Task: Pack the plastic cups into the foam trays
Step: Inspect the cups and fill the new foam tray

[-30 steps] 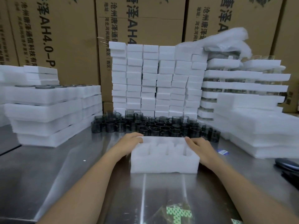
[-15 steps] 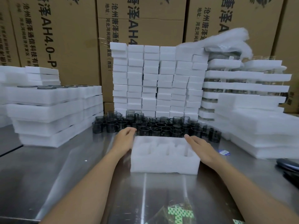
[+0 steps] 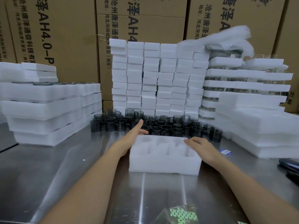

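A white foam tray with empty round pockets lies on the steel table in front of me. Behind it stands a crowd of dark smoky plastic cups with handles. My left hand reaches past the tray's far left corner, fingers straight, its tips at the nearest cups, holding nothing. My right hand lies flat over the tray's right end, fingers extended toward the pockets, holding nothing.
Stacks of small foam blocks rise behind the cups. Piled foam trays stand at the left and at the right. Cardboard boxes form the back wall. A dark object lies at the right table edge.
My left hand has left the tray's left edge and stretched forward to the cups. My right hand has slid from the tray's right side onto its top. The tray stays put.
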### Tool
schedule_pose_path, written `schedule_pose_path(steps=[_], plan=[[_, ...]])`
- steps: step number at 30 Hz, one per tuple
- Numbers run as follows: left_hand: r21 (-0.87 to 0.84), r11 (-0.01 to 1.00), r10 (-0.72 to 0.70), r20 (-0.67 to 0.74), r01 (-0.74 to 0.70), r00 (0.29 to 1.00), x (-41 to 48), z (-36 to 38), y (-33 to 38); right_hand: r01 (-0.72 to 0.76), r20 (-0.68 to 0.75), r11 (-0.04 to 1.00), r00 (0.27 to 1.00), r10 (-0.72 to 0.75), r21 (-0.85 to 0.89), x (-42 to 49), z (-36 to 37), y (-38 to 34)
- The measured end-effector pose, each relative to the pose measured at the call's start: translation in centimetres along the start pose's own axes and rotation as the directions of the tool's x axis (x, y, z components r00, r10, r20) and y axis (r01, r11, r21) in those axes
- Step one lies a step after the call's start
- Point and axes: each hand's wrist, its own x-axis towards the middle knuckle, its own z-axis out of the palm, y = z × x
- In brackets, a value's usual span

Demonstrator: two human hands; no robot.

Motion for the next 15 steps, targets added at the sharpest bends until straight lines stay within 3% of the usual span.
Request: schedule_pose_path(steps=[6, 12, 15], plan=[[-0.001, 1.000, -0.013, 0.010, 0.013, 1.000, -0.5, -0.1, 0.3, 0.000, 0.007, 1.000, 1.000, 0.000, -0.004, 0.0, 0.0, 0.1], [-0.007, 1.000, 0.013, -0.245, -0.015, 0.970, -1.0, 0.1, 0.4, -0.001, 0.017, 1.000, 1.000, 0.001, 0.000, -0.2, 0.0, -0.1], [0.009, 1.000, -0.009, -0.218, 0.011, 0.976, -1.5, -0.2, 0.3, -0.004, 0.022, 1.000, 1.000, 0.004, -0.012, -0.3, -0.1, -0.1]])
